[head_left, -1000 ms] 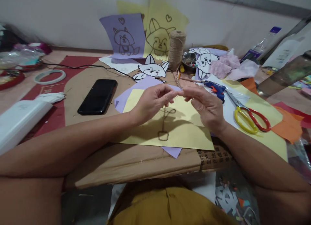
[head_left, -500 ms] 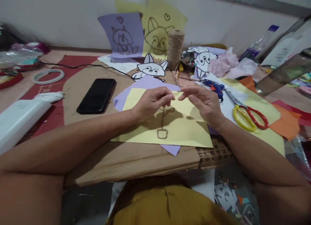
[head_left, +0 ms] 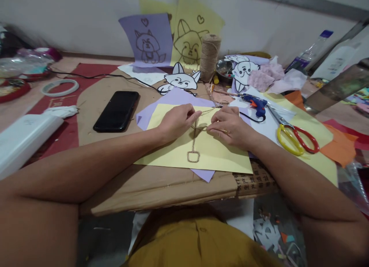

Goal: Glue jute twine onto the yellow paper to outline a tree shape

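On a yellow sheet [head_left: 227, 157] lies a small rounded square of brown twine [head_left: 193, 156], with a twine line running up from it. My left hand [head_left: 180, 123] is closed over the upper left of the sheet, a thin strand of twine [head_left: 206, 111] between its finger and thumb. That strand stretches toward my right hand [head_left: 227, 125], whose fingers are pinched together. A thin stick-like piece shows at my right fingertips, low over the paper. Behind the hands stands the twine spool [head_left: 210, 57]; loose strands lie in front of it.
A black phone [head_left: 116, 111] and a tape roll [head_left: 60, 88] lie left. To the right are a blue glue gun [head_left: 255, 103], scissors [head_left: 296, 138] and a slanted bottle [head_left: 337, 86]. Fox drawings [head_left: 150, 44] and paper cutouts [head_left: 181, 80] stand behind.
My right hand has moved down and closer to the paper, its fingers now drawn together. My left hand has shifted slightly left. The glue gun is less covered.
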Motion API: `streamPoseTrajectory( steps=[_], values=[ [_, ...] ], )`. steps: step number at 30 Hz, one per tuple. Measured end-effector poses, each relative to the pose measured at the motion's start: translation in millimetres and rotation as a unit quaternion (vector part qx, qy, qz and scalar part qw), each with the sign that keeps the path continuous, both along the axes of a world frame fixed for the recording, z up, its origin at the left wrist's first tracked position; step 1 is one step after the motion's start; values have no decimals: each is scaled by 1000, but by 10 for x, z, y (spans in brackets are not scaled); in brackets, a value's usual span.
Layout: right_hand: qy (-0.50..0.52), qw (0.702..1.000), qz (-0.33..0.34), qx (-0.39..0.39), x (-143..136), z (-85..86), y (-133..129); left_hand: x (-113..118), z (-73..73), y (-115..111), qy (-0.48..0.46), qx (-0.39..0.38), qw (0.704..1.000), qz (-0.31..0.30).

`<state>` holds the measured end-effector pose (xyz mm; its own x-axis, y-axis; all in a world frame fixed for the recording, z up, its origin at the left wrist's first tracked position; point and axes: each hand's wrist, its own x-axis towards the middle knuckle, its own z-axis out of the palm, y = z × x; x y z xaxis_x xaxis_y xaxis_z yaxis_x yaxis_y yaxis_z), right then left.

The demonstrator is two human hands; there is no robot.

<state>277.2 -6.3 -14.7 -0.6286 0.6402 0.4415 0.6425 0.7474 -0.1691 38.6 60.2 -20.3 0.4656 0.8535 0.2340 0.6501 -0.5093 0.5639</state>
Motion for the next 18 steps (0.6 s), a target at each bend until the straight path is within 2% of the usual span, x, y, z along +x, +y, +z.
streamPoseTrajectory(
  steps=[8, 14, 18],
  values=[
    [29, 999, -5, -19, -2, 16, 4, -4, 3, -17, 13, -8, 1000, -4],
    [-13, 999, -16, -34, 1, -2, 10, -6, -13, -8, 4, -19, 1000, -6],
    [42, 999, -22, -27, 13, 13, 20, -6, -32, 1, 0, -18, 1000, -9]
  ],
)
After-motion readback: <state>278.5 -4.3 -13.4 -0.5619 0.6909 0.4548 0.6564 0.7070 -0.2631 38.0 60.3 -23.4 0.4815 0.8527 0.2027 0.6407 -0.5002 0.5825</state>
